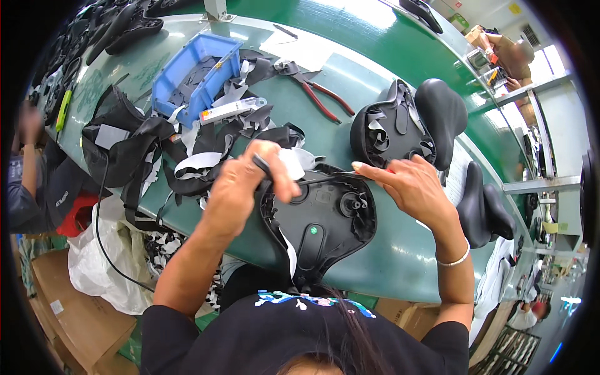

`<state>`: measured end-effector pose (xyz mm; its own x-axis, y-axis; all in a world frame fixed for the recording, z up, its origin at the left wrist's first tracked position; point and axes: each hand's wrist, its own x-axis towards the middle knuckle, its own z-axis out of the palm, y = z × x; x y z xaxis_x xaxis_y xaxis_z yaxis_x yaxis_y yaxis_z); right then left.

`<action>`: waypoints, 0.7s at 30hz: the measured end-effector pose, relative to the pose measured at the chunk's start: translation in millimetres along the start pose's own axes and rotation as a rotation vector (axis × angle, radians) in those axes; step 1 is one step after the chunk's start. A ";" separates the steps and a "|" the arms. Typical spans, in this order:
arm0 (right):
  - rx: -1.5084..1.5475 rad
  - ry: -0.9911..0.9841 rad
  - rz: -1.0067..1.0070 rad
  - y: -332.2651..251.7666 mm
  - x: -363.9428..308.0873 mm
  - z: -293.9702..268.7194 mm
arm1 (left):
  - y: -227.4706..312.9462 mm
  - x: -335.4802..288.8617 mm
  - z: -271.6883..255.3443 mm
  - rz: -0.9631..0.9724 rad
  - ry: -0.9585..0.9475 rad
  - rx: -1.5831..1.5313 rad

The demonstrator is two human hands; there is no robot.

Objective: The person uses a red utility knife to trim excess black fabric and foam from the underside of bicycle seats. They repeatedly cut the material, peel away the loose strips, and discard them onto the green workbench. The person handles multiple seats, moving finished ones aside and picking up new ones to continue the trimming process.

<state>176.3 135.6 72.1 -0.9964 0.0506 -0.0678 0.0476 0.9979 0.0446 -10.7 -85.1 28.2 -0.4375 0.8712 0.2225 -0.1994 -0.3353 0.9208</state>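
Observation:
Upside down on the green table in front of me lies a black bicycle saddle (340, 219), its hollow underside showing and a pale fabric edge hanging at its left. My left hand (247, 181), blurred by motion, is closed at the saddle's far left rim. It grips a black-and-white fabric strip (290, 164). Over the far right rim, my right hand (409, 187) is closed with its index finger stretched along a thin metal blade-like tool (347, 173). A bit of red shows by its fingers; the rest of the tool is hidden in the palm.
Fabric offcuts (206, 156) heap up on the left, beside a blue bin (169, 106) of scraps. Red-handled pliers (322, 100) lie beyond the saddle. More saddles (390, 134) stand at the right. Co-workers (31, 181) are at the left and far right.

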 end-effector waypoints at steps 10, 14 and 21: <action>0.088 -0.058 0.449 -67.4 -74.7 -2.2 | 66.6 24.6 -130.5 0.345 0.472 0.482; 0.397 -0.126 0.532 -46.3 -76.2 -5.4 | 34.1 16.9 -36.3 -0.755 -0.006 0.876; 0.431 0.076 0.461 -30.5 -61.8 26.6 | -38.2 -18.0 27.0 -0.422 0.245 0.027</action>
<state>238.3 103.1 48.4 -0.8682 0.4918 -0.0661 0.4812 0.8019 -0.3541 28.5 -78.3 -2.4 -0.5174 0.8181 -0.2510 -0.3822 0.0415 0.9231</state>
